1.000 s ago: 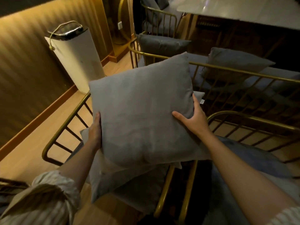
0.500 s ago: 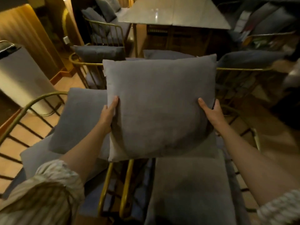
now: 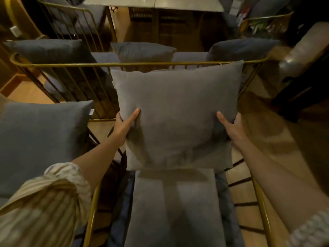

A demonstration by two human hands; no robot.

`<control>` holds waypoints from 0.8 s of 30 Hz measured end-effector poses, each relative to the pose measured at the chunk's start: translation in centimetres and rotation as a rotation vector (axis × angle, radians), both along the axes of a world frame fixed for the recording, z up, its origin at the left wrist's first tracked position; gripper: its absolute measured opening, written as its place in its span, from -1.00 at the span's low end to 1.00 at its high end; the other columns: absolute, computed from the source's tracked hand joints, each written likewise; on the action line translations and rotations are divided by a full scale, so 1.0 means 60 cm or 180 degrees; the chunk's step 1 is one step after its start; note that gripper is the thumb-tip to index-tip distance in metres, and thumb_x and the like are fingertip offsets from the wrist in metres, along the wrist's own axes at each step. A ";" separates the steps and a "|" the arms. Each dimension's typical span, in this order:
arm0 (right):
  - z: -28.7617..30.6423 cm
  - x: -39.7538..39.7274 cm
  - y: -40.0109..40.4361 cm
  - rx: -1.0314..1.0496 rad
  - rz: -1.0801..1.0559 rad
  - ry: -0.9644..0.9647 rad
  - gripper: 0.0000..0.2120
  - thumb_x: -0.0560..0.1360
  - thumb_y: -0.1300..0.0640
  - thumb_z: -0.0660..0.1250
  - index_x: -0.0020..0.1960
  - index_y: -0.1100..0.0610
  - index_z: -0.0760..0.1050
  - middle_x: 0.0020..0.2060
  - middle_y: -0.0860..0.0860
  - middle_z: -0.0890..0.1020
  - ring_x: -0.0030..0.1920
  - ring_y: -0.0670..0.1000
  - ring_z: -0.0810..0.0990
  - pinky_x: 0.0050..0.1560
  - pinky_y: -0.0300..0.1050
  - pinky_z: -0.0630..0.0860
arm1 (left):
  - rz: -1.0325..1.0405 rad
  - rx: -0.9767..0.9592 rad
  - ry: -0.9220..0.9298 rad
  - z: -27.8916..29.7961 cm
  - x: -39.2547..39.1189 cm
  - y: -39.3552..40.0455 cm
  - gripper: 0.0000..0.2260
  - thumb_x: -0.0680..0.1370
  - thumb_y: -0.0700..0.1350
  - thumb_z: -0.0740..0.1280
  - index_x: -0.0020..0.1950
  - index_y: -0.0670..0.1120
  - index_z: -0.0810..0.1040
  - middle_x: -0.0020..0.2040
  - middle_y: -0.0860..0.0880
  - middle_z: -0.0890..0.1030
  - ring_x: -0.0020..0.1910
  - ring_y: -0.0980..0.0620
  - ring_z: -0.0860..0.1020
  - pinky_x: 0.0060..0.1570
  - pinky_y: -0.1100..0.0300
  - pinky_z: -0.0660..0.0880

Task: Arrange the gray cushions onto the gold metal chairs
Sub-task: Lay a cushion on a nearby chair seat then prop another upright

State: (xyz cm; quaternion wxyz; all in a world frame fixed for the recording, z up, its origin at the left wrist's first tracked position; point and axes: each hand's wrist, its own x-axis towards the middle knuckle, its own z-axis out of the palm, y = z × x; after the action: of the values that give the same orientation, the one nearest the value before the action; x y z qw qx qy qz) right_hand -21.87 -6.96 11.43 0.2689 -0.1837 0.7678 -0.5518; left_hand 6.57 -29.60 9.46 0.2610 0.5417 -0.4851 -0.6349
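I hold a square gray cushion upright in front of me. My left hand grips its left edge and my right hand grips its right edge. The cushion stands over the far end of a gray seat pad on a gold metal chair directly below me. Another gray cushion rests on the neighbouring chair to my left.
A gold railed chair back runs across behind the held cushion, with three gray cushions lined up beyond it. A pale table stands at the far top. Wooden floor shows on the right.
I have turned right, away from the white bin and the left chair. The cushion has moved with both hands to above the seat pad of the chair in front.
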 end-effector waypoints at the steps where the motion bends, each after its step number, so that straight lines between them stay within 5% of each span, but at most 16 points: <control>1: -0.018 -0.012 -0.006 0.0069 -0.0021 -0.0026 0.08 0.16 -0.43 0.49 0.52 0.01 0.19 0.36 -0.10 0.44 0.34 -0.01 0.43 0.34 0.01 0.43 | 0.0027 0.0003 -0.0004 -0.009 -0.011 -0.006 0.04 0.28 0.33 0.49 0.60 0.02 0.08 0.52 -0.06 0.32 0.47 -0.17 0.32 0.42 -0.20 0.26; 4: -0.069 -0.035 -0.029 0.0078 -0.0023 -0.0255 0.07 0.18 -0.38 0.50 0.53 0.05 0.21 0.45 0.00 0.44 0.41 0.06 0.42 0.35 0.01 0.42 | 0.0044 0.0108 -0.0095 -0.042 -0.034 -0.026 0.26 0.01 0.48 0.50 0.59 0.06 0.10 0.50 -0.04 0.35 0.44 -0.18 0.36 0.42 -0.23 0.31; 9: -0.148 -0.058 -0.044 0.0002 -0.0100 -0.0543 -0.02 0.25 -0.24 0.49 0.53 0.12 0.22 0.44 0.04 0.45 0.38 0.03 0.46 0.20 -0.12 0.47 | 0.0046 0.0126 -0.0139 -0.120 -0.058 -0.026 0.14 0.13 0.36 0.49 0.60 0.06 0.07 0.53 -0.03 0.31 0.49 -0.16 0.32 0.45 -0.21 0.27; 14: -0.209 -0.088 -0.045 -0.0053 -0.0102 -0.0801 0.16 0.09 -0.34 0.61 0.52 0.03 0.18 0.41 -0.03 0.44 0.35 0.00 0.47 0.39 0.12 0.46 | 0.0125 0.0019 -0.0249 -0.180 -0.085 -0.029 0.02 0.31 0.18 0.56 0.59 0.07 0.00 0.52 -0.04 0.30 0.47 -0.13 0.33 0.45 -0.19 0.29; 18: -0.210 -0.097 -0.064 -0.0212 -0.0203 -0.0777 0.01 0.19 -0.15 0.58 0.51 0.09 0.23 0.35 -0.02 0.50 0.28 -0.03 0.51 0.36 0.08 0.49 | 0.0115 -0.0096 -0.0181 -0.175 -0.096 -0.041 0.13 0.17 0.28 0.56 0.58 0.06 0.03 0.51 -0.02 0.31 0.46 -0.11 0.34 0.46 -0.19 0.28; 24: -0.209 -0.097 -0.046 -0.0295 -0.0215 -0.0779 -0.04 0.17 -0.22 0.60 0.44 -0.01 0.26 0.29 -0.11 0.50 0.25 -0.10 0.52 0.36 0.09 0.49 | 0.0122 -0.0302 -0.0166 -0.169 -0.092 -0.038 0.16 0.15 0.29 0.55 0.59 0.06 0.01 0.53 -0.01 0.28 0.46 -0.10 0.33 0.45 -0.17 0.29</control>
State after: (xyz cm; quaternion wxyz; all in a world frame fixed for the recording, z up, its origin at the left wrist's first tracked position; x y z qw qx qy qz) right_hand -27.70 -9.70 -1.12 0.3331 -0.1012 0.7087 -0.6137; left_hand 1.02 -31.86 -0.66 0.2857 0.5542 -0.5108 -0.5918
